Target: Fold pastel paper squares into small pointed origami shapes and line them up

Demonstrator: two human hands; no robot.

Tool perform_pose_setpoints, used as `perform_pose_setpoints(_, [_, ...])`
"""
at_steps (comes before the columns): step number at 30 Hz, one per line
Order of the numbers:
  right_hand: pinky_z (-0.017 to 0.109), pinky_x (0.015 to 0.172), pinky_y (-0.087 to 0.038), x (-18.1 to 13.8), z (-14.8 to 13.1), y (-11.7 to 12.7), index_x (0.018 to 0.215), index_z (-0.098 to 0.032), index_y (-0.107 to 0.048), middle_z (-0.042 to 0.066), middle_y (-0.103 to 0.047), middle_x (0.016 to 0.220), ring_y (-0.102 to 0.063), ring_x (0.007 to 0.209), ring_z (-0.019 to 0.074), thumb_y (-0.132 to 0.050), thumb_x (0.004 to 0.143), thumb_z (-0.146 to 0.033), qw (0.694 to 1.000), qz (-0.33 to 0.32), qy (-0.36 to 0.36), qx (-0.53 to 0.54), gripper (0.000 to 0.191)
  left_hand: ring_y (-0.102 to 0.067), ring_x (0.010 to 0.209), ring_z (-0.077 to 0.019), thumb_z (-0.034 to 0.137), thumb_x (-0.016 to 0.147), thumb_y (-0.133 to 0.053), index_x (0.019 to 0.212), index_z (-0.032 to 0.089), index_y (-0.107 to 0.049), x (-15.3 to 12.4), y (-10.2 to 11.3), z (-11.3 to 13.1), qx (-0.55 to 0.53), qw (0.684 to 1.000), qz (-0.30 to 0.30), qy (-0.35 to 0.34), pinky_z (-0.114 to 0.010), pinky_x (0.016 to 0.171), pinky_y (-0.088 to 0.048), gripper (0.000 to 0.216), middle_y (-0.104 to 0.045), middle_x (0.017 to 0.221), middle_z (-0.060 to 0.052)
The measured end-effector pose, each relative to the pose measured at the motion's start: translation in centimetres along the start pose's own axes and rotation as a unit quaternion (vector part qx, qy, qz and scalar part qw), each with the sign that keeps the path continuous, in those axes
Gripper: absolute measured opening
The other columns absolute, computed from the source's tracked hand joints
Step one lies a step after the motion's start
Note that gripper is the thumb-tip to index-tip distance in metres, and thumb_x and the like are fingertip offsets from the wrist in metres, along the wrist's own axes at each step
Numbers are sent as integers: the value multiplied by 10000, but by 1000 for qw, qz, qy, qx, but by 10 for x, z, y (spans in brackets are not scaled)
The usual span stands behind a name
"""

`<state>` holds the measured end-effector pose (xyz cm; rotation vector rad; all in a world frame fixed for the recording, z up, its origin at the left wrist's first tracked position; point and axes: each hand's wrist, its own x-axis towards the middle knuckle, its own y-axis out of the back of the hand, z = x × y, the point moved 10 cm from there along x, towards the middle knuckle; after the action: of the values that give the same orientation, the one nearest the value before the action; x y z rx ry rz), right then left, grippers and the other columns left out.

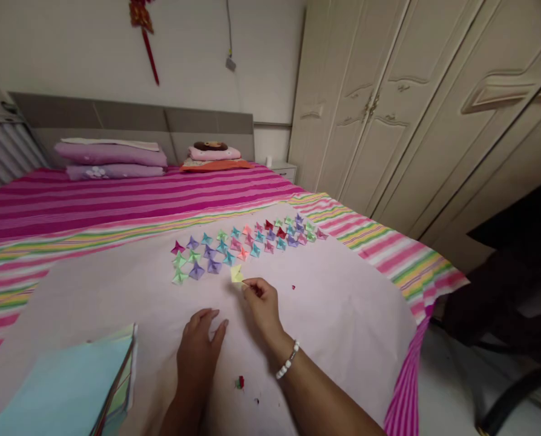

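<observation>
Between the thumb and fingers of my right hand (262,306) is the corner of a small yellow folded paper piece (236,274), held near the front of the rows. My left hand (200,345) rests low over the pale sheet (343,327), thumb and fingers apart, nothing in it. Beyond both hands stand rows of small folded paper stars (214,265) in purple, green, blue, pink and red. A white bead bracelet (288,361) circles my right wrist.
A stack of light blue paper (66,387) lies at the lower left. Small coloured scraps (239,382) sit near my forearms, and a tiny red bit (293,287) lies to the right. The striped bedspread (388,260) surrounds the sheet; folded bedding (111,154) and wardrobes (365,109) stand behind.
</observation>
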<state>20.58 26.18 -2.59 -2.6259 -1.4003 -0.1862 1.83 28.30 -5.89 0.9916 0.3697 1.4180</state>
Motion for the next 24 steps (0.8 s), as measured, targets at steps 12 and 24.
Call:
perform_pose_setpoints(12, [268, 595, -424, 111, -21, 150, 662, -158, -634, 19, -636, 637, -556, 621, 161, -611, 660, -293, 976, 85, 22, -201, 136, -552, 1055, -276, 448, 840, -441, 1060, 196, -648, 3, -12, -7, 36, 998, -54, 7, -399, 891, -470, 393, -597, 1187, -86])
perform_pose_setpoints(24, [258, 574, -312, 159, -14, 270, 742, -125, -698, 125, -688, 860, -556, 750, 180, -488, 714, -34, 839, 157, -26, -521, 230, -551, 1084, -279, 453, 846, -407, 1070, 198, -630, 4, -13, -8, 53, 997, -48, -9, -426, 921, -461, 406, -599, 1186, -92])
